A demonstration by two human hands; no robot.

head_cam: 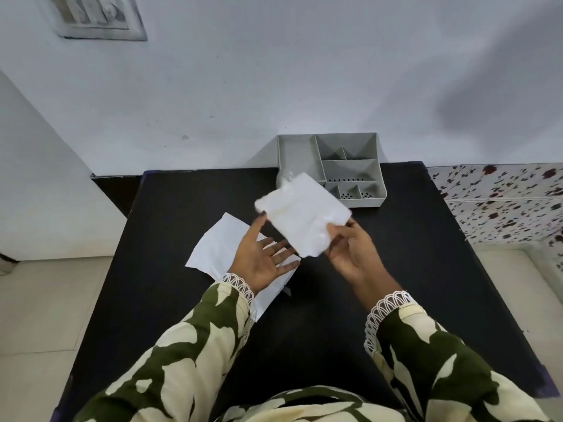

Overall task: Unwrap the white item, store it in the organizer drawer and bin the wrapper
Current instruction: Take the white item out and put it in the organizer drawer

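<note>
Item one: the white item point(303, 214), a flat, soft rectangular pad. You hold it in the air above the black table point(170, 208), tilted, with its far corner overlapping the near-left part of the organizer in this view. A bit of thin clear film shows at its far-left edge; whether it is attached cannot be told.

Item two: your right hand point(350, 249). It pinches the pad at its near-right corner, thumb on top and fingers underneath, palm turned partly upward.

Item three: your left hand point(259, 257). It is spread flat, palm up, fingers apart. Its thumb tip touches or nearly touches the pad's left edge; the blur leaves that unsettled. The other fingers reach under the pad's near edge and grip nothing.

Item four: the wrapper point(219, 248), a white creased sheet lying flat on the table beneath your left hand and wrist. It runs from the table's centre-left toward you, partly hidden by the hand and sleeve.

Item five: the organizer point(371, 166), a grey plastic tray with several open compartments, standing at the table's far edge against the wall. One long compartment sits on its left, smaller divided ones on its right, two with perforated floors. The visible compartments look empty.

Item six: your sleeves point(195, 345), patterned green and cream with white lace cuffs, entering from the bottom of the view.
</note>
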